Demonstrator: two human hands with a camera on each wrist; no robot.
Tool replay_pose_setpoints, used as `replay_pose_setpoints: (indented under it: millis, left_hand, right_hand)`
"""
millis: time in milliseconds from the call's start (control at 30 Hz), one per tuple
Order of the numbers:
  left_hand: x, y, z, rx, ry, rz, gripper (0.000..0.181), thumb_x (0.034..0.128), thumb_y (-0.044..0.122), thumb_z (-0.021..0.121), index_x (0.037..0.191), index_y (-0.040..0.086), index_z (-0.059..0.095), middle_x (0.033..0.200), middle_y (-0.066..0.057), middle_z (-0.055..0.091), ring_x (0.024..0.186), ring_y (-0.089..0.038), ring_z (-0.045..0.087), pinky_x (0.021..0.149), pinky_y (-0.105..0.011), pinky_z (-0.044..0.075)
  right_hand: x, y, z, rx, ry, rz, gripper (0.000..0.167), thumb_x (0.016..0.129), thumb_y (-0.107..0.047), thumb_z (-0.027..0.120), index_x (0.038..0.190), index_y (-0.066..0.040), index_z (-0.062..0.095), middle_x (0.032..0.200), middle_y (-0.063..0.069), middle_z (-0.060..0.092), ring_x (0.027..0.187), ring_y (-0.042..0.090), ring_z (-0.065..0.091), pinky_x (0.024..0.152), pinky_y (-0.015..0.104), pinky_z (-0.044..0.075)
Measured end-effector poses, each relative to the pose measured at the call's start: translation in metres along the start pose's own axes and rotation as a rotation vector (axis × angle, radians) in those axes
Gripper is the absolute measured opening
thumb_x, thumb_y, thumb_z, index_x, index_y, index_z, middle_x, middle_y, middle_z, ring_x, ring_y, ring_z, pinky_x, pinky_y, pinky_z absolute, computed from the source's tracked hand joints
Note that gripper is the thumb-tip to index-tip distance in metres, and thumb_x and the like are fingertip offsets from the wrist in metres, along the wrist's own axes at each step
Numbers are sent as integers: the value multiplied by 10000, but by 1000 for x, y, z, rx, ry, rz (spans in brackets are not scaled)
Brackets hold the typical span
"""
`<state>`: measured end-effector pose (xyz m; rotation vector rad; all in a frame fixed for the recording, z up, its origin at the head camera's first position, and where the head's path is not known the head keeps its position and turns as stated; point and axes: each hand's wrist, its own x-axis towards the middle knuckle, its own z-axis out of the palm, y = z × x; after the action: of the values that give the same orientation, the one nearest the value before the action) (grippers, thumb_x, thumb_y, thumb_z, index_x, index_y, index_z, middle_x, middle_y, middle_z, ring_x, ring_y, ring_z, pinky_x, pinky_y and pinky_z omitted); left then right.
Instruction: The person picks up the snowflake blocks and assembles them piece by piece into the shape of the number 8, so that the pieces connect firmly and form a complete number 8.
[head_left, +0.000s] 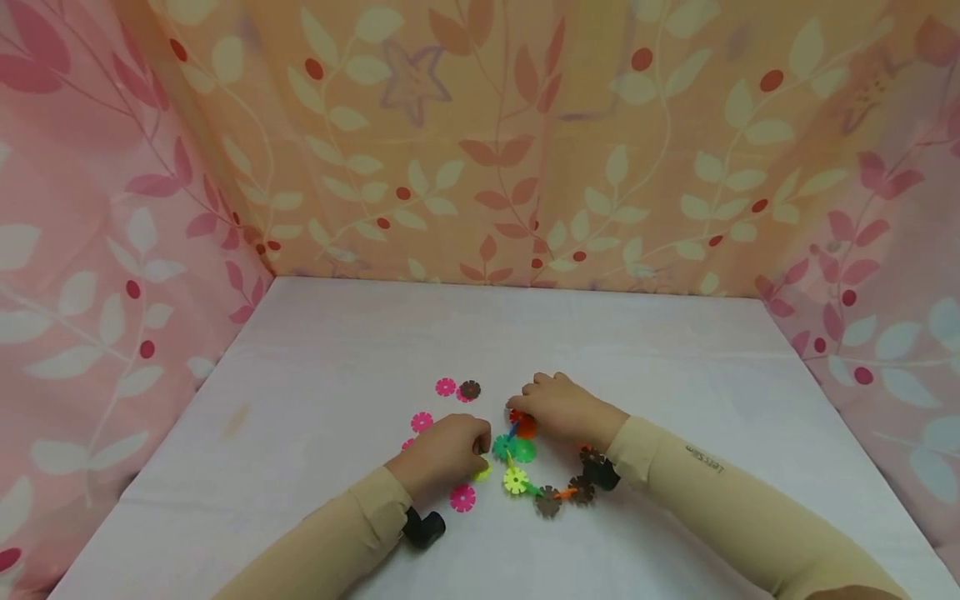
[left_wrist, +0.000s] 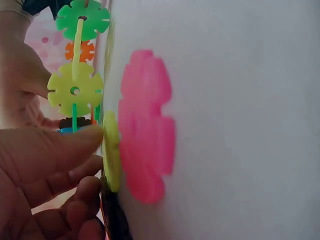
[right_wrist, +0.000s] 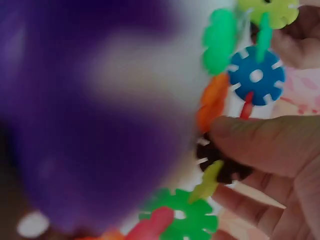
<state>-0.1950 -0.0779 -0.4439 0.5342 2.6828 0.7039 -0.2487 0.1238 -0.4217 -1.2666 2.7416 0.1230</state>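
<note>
With my right hand (head_left: 567, 408) I pinch a brown notched disc (right_wrist: 234, 172) in the linked chain (head_left: 515, 481), thumb across its face and fingers tucked behind. I judge this grip steadies that stretch, because the joints look like slots pushed into slots and could twist loose. A yellow link (right_wrist: 205, 183) meets the brown one crosswise, probably because crossed notches hold best that way, and an orange disc (right_wrist: 214, 102) sits right at its rim. The chain rests in a curve on the white tabletop (head_left: 337, 358), its far part beneath my right hand, within reach of both hands. My left hand (head_left: 447, 454) bends down over a loose yellow disc (left_wrist: 111, 152), thumb and fingertips at it; whether they truly grip it or only touch, I cannot tell. So thin a piece likely suits fingertips better than a palm. Pink discs (head_left: 462, 498) lie loose around that hand, apart from the chain, perhaps as handy spares; farther off, a dark brown disc (head_left: 470, 389) overlaps a pink one.
</note>
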Motion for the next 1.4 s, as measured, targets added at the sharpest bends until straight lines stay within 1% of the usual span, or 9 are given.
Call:
replay_pose_setpoints:
  millis: [167,300,567,667,767,900,1133,1267,1400]
  left_hand:
    - [4,5,0,-70,-2,-42,166,836,344,635,784,192,594,634,54,523,596,-102,498,546,-244,429]
    - [6,8,0,-121,1,-35,312,776,480,666,823,179,599,650,59,537,597,-103,502,546,-248,427]
    - [5,5,2,-204,6,-12,196,787,313,704,771,182,558,666,62,548,614,-93,503,551,-242,433]
    - [6,4,3,-247,0,-21,142,802,276,692,798,184,584,689,59,565,629,-107,520,560,-253,449]
    - [8,5,3,-289,-6,-34,92,814,239,675,792,187,602,695,49,569,642,-119,521,561,-262,454]
    - [12,7,5,-339,-13,-39,94,800,194,679,756,173,598,679,32,571,625,-130,516,552,-262,456]
    - [16,6,6,-512,-42,-76,156,771,130,701,843,99,566,701,-18,593,601,-149,526,551,-275,460]
    - [17,6,6,-631,-64,-109,225,786,151,676,967,88,558,771,-29,617,648,-173,546,599,-300,465]
    - [19,5,7,-646,-89,-96,170,790,183,691,933,116,629,820,-7,639,693,-174,570,637,-308,484]
  right_hand:
    - [-5,6,-3,136,-18,56,206,836,-51,624,982,-195,603,827,-71,580,763,105,525,759,296,466]
    - [-13,4,-10,268,-57,112,197,828,-90,655,1001,-165,598,830,-64,596,754,99,535,753,299,485]
    - [-20,18,-11,605,-192,141,139,923,-236,542,955,-131,628,696,5,594,613,159,555,578,292,464]
    - [-13,27,-4,584,-155,84,127,922,-159,535,994,-126,635,763,10,595,668,153,550,627,292,475]
    - [-4,32,5,467,-104,-35,235,870,-84,581,1084,-169,626,875,-35,560,768,118,505,703,276,458]
    - [4,32,15,423,-83,-136,248,840,-55,604,1049,-188,611,890,-34,513,799,105,485,737,247,452]
    - [8,29,15,409,-84,-143,158,801,-33,633,802,-144,520,753,-51,422,696,94,418,638,222,395]
    - [9,29,16,478,-91,-150,155,817,-54,633,913,-144,552,813,-34,506,758,115,460,701,244,418]
    - [11,29,19,506,-83,-193,242,798,5,591,983,-151,590,876,-15,535,811,128,465,754,253,425]
